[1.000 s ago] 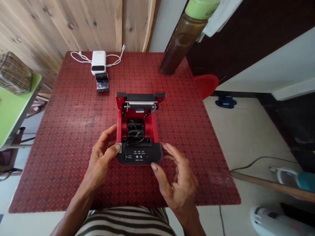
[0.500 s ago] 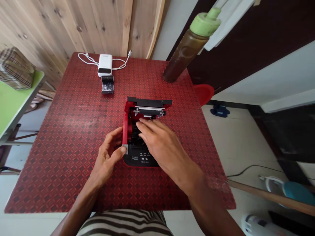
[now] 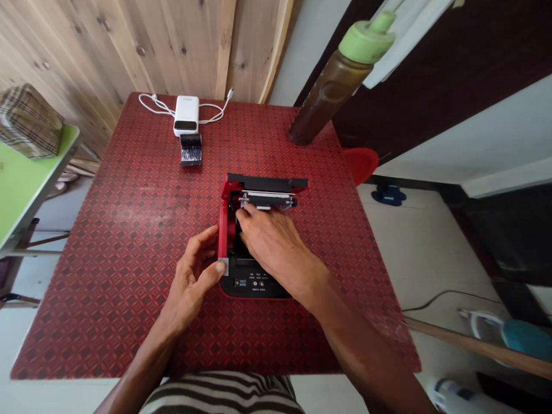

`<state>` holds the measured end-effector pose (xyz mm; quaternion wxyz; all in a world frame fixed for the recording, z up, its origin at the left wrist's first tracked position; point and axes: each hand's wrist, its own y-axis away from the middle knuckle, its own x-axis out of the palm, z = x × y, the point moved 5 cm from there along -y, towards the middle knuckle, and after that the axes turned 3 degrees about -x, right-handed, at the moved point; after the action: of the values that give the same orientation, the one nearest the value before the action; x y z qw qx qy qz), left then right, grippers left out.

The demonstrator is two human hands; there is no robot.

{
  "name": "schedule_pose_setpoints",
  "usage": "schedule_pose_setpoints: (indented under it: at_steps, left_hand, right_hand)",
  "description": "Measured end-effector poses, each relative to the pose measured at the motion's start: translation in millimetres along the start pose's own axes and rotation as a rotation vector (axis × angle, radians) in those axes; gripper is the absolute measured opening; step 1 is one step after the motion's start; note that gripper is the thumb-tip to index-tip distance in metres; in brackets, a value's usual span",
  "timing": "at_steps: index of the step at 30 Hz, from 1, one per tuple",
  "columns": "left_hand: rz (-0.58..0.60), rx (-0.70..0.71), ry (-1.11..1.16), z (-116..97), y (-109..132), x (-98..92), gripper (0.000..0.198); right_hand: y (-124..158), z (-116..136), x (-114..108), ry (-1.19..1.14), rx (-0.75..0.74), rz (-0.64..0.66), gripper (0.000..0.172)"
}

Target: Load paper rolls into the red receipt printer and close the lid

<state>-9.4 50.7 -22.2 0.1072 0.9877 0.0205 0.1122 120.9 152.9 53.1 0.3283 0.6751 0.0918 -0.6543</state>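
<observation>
A small red and black printer [image 3: 224,233] sits open in the middle of the red patterned table [image 3: 129,230], its black lid [image 3: 267,183] tipped back. My left hand [image 3: 194,282] grips the printer's left side, thumb on a grey tab at the front corner. My right hand [image 3: 269,244] reaches into the open paper bay, fingers curled down near the metal roller bar [image 3: 269,198]. What the fingers touch inside is hidden by the hand. The black control panel [image 3: 252,283] shows below my right wrist.
A white power bank [image 3: 186,115] with a white cable [image 3: 150,105] and a small black block [image 3: 191,155] lie at the table's far edge. A tall brown bottle with a green cap [image 3: 334,86] stands far right. A green table [image 3: 21,184] stands at left.
My right hand moved from beside the printer's front right corner up into the open bay and now curls deeper inside it. My left hand stays on the left side.
</observation>
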Motion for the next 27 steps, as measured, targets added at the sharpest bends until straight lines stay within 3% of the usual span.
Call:
schedule_pose_setpoints:
  at_steps: [7, 14, 17, 21, 24, 27]
  left_hand:
    - [-0.008, -0.007, -0.015, 3, 1, -1.2, 0.060]
    - [-0.025, -0.027, -0.032, -1, 2, -0.1, 0.061]
    - [-0.028, -0.048, -0.030, 1, 2, -0.8, 0.062]
    - [-0.033, -0.038, -0.012, 7, 3, -3.7, 0.061]
    - [-0.045, -0.013, -0.034, 8, 2, -4.4, 0.059]
    - [-0.058, -0.006, -0.061, 6, 1, -3.9, 0.059]
  right_hand:
    - [13, -2, -3, 0.015, -0.019, -0.184, 0.031]
    - [61, -7, -11, -0.164, -0.121, -0.651, 0.015]
    - [94, -33, -20, -0.457, -0.130, -0.804, 0.015]
    - [115, -99, -6, -0.831, 0.143, -1.022, 0.026]
    - [107, -140, 22, -1.046, 0.358, -1.233, 0.026]
    - [88, -155, 46, -1.046, 0.474, -1.316, 0.029]
